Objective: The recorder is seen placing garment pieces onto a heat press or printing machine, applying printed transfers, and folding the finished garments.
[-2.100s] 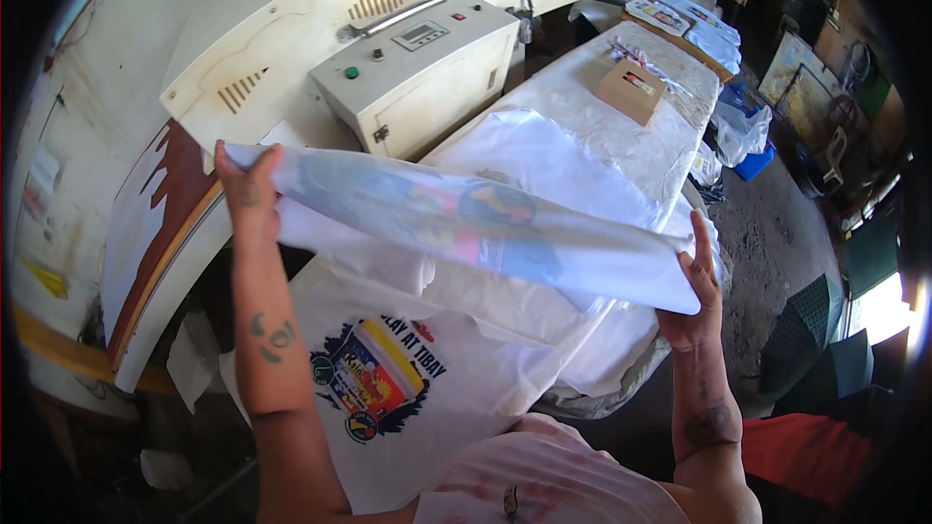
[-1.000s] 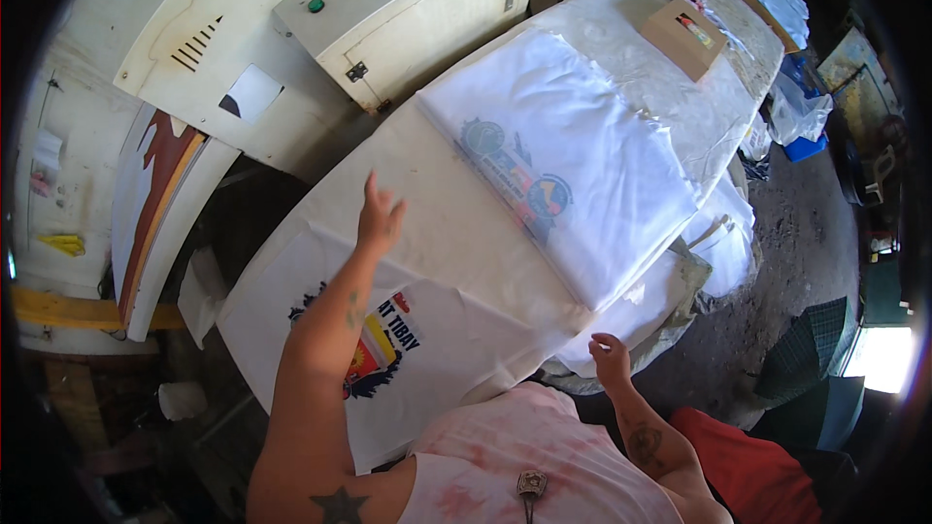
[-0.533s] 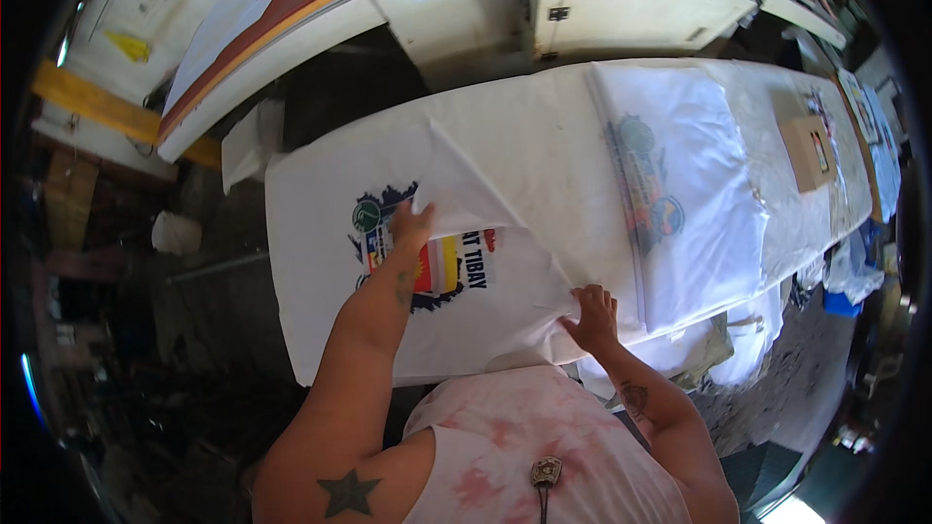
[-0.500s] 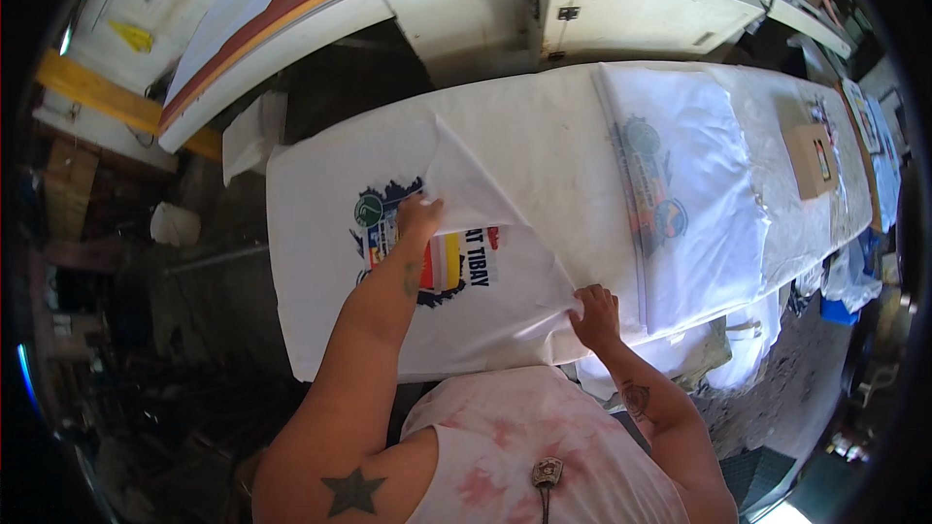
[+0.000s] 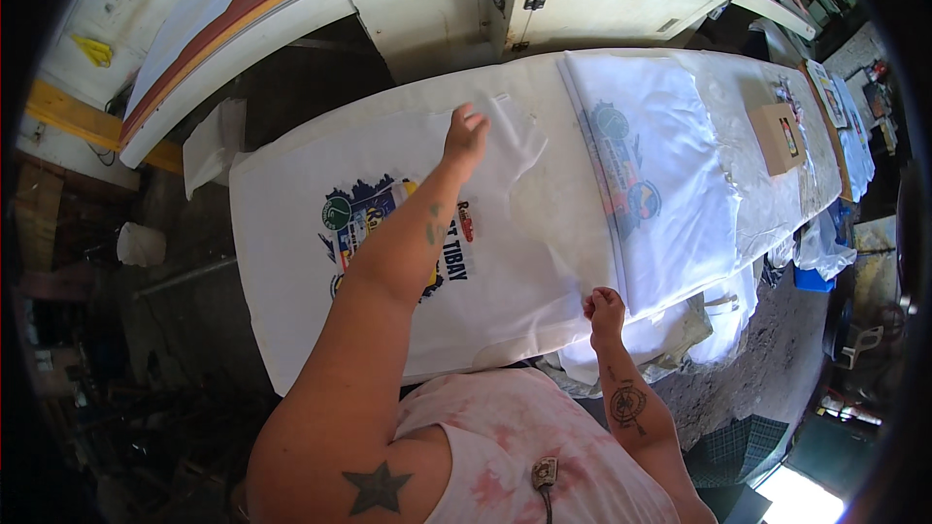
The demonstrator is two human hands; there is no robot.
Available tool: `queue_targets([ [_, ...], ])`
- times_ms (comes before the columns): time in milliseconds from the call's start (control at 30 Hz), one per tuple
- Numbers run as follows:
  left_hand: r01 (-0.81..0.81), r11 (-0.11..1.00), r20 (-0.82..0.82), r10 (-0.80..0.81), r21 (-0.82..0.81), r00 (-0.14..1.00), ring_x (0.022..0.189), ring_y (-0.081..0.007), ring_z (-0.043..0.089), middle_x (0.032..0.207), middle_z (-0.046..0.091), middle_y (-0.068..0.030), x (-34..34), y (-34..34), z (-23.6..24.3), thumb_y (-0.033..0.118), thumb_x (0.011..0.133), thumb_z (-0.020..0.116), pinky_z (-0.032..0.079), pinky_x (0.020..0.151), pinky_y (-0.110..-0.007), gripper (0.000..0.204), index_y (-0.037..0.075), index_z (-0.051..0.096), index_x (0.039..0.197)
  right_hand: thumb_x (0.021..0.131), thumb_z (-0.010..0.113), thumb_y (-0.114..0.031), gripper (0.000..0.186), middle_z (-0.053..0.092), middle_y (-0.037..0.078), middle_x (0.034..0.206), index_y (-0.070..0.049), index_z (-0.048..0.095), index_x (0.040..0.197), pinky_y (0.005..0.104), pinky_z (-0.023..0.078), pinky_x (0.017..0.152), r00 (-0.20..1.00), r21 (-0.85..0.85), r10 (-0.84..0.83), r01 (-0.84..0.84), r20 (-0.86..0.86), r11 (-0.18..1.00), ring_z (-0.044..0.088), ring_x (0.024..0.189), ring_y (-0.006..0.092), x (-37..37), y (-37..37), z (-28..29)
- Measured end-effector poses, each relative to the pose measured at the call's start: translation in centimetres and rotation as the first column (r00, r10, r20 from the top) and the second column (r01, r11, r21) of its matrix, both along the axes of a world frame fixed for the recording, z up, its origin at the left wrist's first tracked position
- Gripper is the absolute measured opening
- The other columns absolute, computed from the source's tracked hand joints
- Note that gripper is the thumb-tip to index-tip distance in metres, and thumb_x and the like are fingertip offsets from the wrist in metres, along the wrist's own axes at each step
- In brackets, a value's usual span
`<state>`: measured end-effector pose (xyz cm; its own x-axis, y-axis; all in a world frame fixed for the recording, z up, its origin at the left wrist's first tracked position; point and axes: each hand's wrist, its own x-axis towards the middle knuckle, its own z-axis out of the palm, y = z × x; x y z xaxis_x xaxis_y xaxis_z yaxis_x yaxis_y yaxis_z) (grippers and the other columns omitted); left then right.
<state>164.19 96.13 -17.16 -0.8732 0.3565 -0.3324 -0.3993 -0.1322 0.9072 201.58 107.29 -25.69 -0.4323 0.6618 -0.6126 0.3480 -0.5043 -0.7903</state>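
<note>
A white shirt (image 5: 408, 330) with a colourful print (image 5: 364, 209) lies spread on the left half of a long padded table. Its curved upper edge points to the right. My left hand (image 5: 466, 144) is over the far part of the shirt, fingers loosely curled and apart, with no cloth visible in them. That forearm crosses the print and hides part of it. My right hand (image 5: 606, 313) is closed in a pinch on the shirt's near right corner, by the table's front side.
A folded stack of white printed cloth (image 5: 670, 194) lies right of the shirt. Beyond it stands a brown cardboard box (image 5: 777, 139). A cream machine cabinet (image 5: 607, 5) stands behind the table (image 5: 529, 78). White cloth (image 5: 723, 330) hangs at the near right side.
The shirt's folded-over part now lies flatter, and more print shows. My left hand has moved far and right, off the print. My right hand stays at the corner, its fingers now pinched.
</note>
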Motion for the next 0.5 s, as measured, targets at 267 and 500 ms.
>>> queue_targets([
  [267,-0.142,0.691,-0.673,-0.602,-0.709,0.429,0.114,-0.036,0.044,0.12,0.049,-0.02,10.6,-8.2,-5.6,0.016,0.08,0.061,0.035,0.098,-0.044,0.046,0.001,0.045,0.12,0.073,0.073,-0.025,0.036,0.058,0.013,0.088,0.002,0.06,0.092,0.0339,0.046,0.071,0.823,0.562,0.337,-0.56,0.456,0.609,0.056,0.078,0.0235,1.9,-3.0,0.7],
  [500,-0.162,0.518,-0.536,-0.745,-0.84,0.397,0.116,-0.0312,0.043,0.125,0.046,-0.0106,3.1,-0.6,-3.5,0.014,0.077,0.06,0.038,0.096,-0.041,0.04,0.011,0.051,0.115,0.07,0.071,-0.019,0.025,0.053,0.016,0.083,0.001,0.056,0.075,0.0377,0.045,0.07,0.78,0.606,0.364,-0.625,0.51,0.492,0.054,0.079,0.0291,2.2,-3.1,-0.5],
])
